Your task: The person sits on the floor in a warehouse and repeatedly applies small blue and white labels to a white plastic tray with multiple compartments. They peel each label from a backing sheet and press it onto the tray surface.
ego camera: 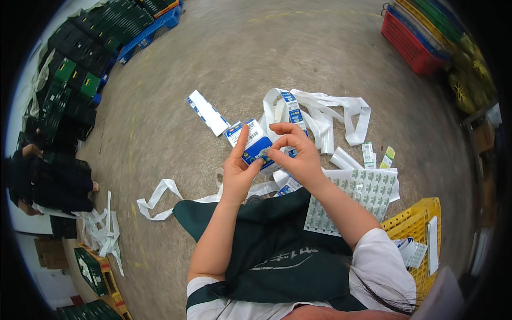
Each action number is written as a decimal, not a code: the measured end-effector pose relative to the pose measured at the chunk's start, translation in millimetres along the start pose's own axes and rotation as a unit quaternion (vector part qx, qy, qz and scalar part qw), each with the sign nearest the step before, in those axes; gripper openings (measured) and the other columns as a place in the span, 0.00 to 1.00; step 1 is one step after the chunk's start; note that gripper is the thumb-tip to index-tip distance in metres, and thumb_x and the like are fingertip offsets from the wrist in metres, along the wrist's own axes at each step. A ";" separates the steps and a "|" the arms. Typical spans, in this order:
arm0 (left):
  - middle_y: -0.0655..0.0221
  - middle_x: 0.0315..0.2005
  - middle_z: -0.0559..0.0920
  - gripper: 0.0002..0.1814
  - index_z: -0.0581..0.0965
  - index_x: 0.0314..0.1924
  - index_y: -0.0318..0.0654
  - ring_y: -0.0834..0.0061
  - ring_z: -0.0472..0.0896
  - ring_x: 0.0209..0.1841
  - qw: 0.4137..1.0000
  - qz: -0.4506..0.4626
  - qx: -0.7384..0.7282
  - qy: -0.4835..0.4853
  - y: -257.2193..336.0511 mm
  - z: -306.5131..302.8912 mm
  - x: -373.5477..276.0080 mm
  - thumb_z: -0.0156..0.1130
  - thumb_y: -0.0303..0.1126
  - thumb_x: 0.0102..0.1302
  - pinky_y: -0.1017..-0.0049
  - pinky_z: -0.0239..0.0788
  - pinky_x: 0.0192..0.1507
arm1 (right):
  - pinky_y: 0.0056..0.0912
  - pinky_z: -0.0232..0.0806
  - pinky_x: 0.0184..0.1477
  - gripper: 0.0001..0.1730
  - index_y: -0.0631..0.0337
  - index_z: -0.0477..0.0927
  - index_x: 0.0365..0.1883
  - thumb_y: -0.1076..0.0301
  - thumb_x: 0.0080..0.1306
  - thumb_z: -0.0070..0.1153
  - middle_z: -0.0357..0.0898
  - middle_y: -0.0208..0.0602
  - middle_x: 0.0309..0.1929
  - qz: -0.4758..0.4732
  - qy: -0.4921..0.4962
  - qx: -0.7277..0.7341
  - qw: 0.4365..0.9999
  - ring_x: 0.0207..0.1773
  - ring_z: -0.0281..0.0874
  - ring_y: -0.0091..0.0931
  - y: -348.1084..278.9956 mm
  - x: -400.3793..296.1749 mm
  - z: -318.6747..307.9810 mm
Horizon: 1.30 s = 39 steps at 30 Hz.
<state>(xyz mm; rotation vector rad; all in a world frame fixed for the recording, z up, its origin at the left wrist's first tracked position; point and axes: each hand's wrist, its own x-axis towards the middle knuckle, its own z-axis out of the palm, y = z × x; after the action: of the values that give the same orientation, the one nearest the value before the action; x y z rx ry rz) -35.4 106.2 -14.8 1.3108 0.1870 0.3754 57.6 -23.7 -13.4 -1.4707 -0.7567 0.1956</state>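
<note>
My left hand (237,174) holds a strip of blue and white printed labels (251,140) between thumb and fingers, in front of my lap. The thumb and forefinger of my right hand (301,157) meet at the label's face, pinching what looks like a small pale sticker (264,152). How far that sticker touches the label is hard to tell. Under my right forearm, a sheet of small grey-green stickers (366,189) lies across my dark green apron (292,256). More of the blue and white label strip (295,113) curls up just beyond my hands.
White backing strips (358,116) lie tangled on the concrete floor (224,64). A folded label strip (208,113) extends left of them. A yellow plastic crate (430,214) stands at my right. Stacked dark crates (80,48) and a person (52,180) are at left; red crates (408,44) upper right.
</note>
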 end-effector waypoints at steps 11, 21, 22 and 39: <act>0.63 0.59 0.66 0.39 0.54 0.67 0.38 0.77 0.69 0.56 0.999 -0.001 0.040 -0.032 -7.9 8.7 -0.3 0.51 0.12 0.56 0.78 0.65 0.53 | 0.33 0.59 0.54 0.09 0.60 0.77 0.19 0.67 0.49 0.64 0.74 0.37 0.47 -0.053 0.037 -0.091 0.994 0.53 0.66 0.34 1.1 0.7 -0.3; 0.64 0.43 0.79 0.22 0.72 0.56 0.41 0.78 0.75 0.34 0.947 0.116 0.290 0.076 -30.1 -25.6 39.0 0.55 0.24 0.60 0.78 0.68 0.36 | 0.23 0.63 0.39 0.12 0.60 0.73 0.26 0.65 0.53 0.63 0.75 0.36 0.43 -0.084 0.036 0.002 0.996 0.38 0.70 0.24 -3.9 0.0 -18.5; 0.62 0.41 0.79 0.21 0.73 0.55 0.41 0.76 0.76 0.35 0.933 0.111 0.341 0.026 -41.9 -21.5 48.7 0.55 0.26 0.60 0.76 0.68 0.37 | 0.22 0.63 0.38 0.12 0.60 0.73 0.30 0.64 0.55 0.62 0.74 0.37 0.42 -0.127 0.029 0.018 0.991 0.36 0.69 0.23 -8.3 -0.4 -19.8; 0.67 0.34 0.81 0.13 0.78 0.41 0.31 0.80 0.78 0.36 0.982 -0.104 0.105 -0.113 -44.7 34.9 -11.6 0.62 0.24 0.54 0.80 0.68 0.41 | 0.27 0.66 0.45 0.15 0.60 0.78 0.40 0.75 0.52 0.60 0.77 0.35 0.41 -0.061 -0.010 -0.255 0.965 0.44 0.75 0.28 -60.2 -74.4 -180.3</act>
<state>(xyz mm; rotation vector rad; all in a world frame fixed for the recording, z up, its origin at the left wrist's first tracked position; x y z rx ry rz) -26.9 61.0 -50.0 1.5154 0.1726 0.0273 83.8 -220.9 32.2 -1.9006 -0.9569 -0.0889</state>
